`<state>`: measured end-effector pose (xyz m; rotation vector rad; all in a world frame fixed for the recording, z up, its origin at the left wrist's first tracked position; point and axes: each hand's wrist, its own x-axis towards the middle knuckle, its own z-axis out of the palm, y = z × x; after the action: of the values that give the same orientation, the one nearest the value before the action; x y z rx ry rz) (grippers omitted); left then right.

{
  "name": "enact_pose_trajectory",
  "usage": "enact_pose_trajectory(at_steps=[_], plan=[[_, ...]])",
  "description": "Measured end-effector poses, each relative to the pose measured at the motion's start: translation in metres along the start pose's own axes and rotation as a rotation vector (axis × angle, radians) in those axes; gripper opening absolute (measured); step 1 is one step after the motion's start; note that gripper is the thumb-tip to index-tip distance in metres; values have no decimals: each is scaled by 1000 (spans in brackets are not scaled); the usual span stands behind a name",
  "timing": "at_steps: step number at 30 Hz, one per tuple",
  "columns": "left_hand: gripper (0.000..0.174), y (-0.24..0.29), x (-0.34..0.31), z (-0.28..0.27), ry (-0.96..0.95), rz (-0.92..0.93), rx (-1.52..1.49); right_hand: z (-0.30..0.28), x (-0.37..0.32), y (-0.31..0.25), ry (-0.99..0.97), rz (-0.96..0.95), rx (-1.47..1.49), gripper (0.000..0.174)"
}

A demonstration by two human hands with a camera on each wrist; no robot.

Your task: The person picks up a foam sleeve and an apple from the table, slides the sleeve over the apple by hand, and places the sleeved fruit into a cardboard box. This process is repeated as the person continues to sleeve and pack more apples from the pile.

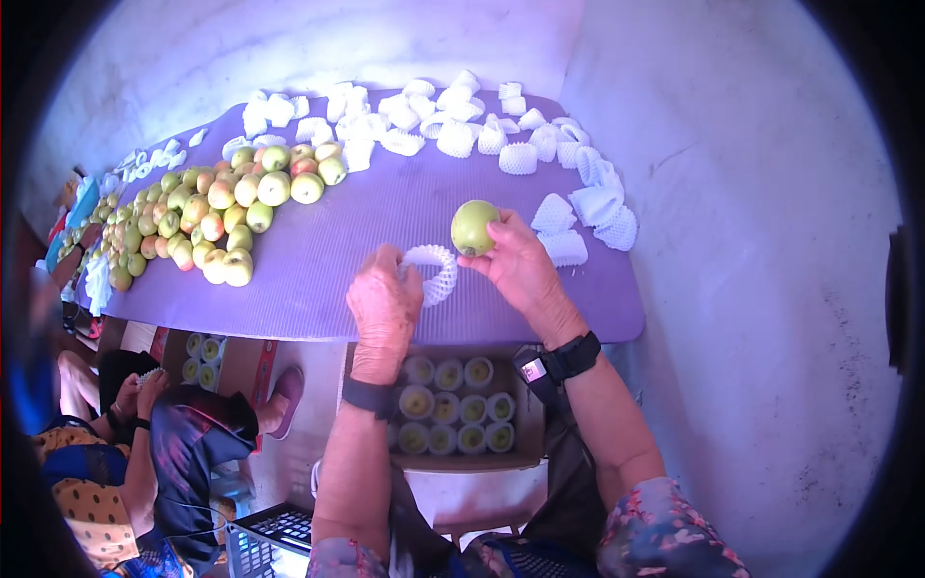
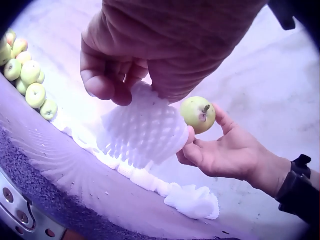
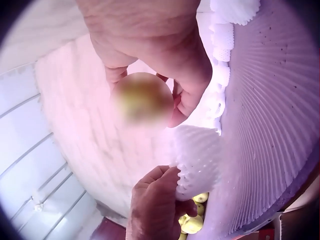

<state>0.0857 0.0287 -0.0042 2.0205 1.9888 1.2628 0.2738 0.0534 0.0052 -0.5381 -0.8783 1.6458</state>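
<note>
A green apple [image 1: 474, 228] is held between the thumb and fingers of my right hand [image 1: 521, 270], above the purple ridged mat. My left hand [image 1: 383, 299] pinches the edge of a white foam net sleeve [image 1: 439, 275], whose round mouth stands open beside the apple. In the left wrist view the foam sleeve [image 2: 145, 130] hangs from the left fingers, and the apple [image 2: 198, 115] sits just past its edge with its stem showing. The right wrist view shows the apple [image 3: 143, 99] blurred, with the sleeve [image 3: 197, 159] below it.
A heap of apples [image 1: 217, 207] covers the left of the mat [image 1: 385, 212]. Foam sleeves [image 1: 458, 140] line its back and right edges. Below the front edge sits a carton [image 1: 525, 433] of sleeved apples. Another person [image 1: 125, 453] sits at left near a black crate [image 1: 270, 535].
</note>
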Motion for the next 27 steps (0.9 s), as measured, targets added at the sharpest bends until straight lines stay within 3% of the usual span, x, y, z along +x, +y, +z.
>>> enact_pose_trajectory(at_steps=[5, 8, 11, 14, 23, 27], plan=[[19, 7, -2, -2, -47, 23, -1, 10, 0, -2, -49, -48, 40, 48], [21, 4, -4, 1, -58, 68, -43, 11, 3, -1, -163, -119, -48, 48], [18, 6, -4, -4, -178, 51, -70, 27, -6, -6, -137, -136, -270, 50], [20, 6, -2, -5, -237, -36, -51, 30, -8, -3, -170, -201, -515, 55], [19, -10, 0, -1, -232, -94, -183, 23, -5, 7, -186, -44, -490, 53], [20, -25, 5, 2, -348, -289, -505, 21, -6, 8, -197, -115, -626, 53]])
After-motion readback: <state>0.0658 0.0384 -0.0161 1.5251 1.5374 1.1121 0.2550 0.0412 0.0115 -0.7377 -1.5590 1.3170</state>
